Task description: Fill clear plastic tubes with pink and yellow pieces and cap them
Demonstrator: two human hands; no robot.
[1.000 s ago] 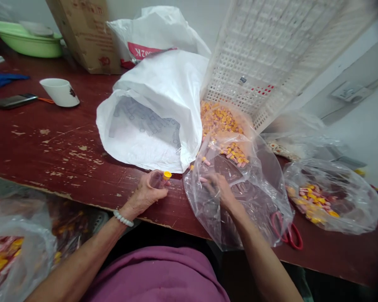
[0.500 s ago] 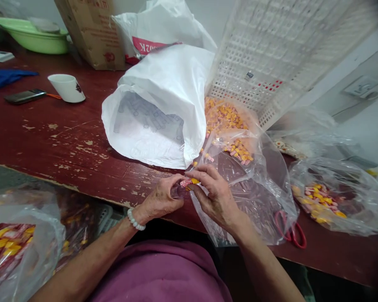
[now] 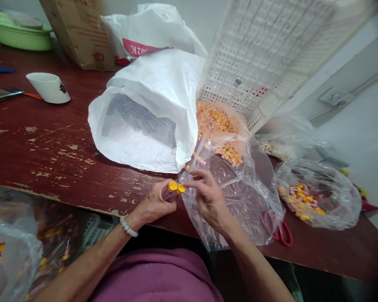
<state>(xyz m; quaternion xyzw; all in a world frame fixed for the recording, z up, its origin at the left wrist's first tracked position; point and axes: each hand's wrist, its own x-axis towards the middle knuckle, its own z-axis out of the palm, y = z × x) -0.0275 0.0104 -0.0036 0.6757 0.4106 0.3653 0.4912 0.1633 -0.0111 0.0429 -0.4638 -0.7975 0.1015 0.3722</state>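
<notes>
In the head view, my left hand [image 3: 154, 202] is closed around small clear tubes [image 3: 169, 195], upright near the table's front edge. Two round yellow caps [image 3: 172, 186] sit at their tops, side by side. My right hand [image 3: 209, 199] holds nothing; its index finger stretches out and touches the right-hand cap, while its other fingers curl loosely. Just beyond my hands lies a white sack [image 3: 154, 71], its mouth facing me and several clear tubes inside. A clear plastic bag [image 3: 239, 197] spreads out to the right, with many small yellow-and-pink pieces [image 3: 220, 123] toward its back.
Red-handled scissors [image 3: 282, 233] lie at the front right. Beside them stands another clear bag [image 3: 340, 197] with yellow-and-pink pieces. A white plastic crate [image 3: 261, 54] leans behind. On the left are a white cup [image 3: 48, 88], a phone [image 3: 3, 95], a carton [image 3: 82, 37] and a green basin [image 3: 22, 35].
The yellow-and-pink piece my right fingers pinched is now in a tube, only its yellow cap showing. The right fingers have let go, index finger extended. The view has shifted to the right.
</notes>
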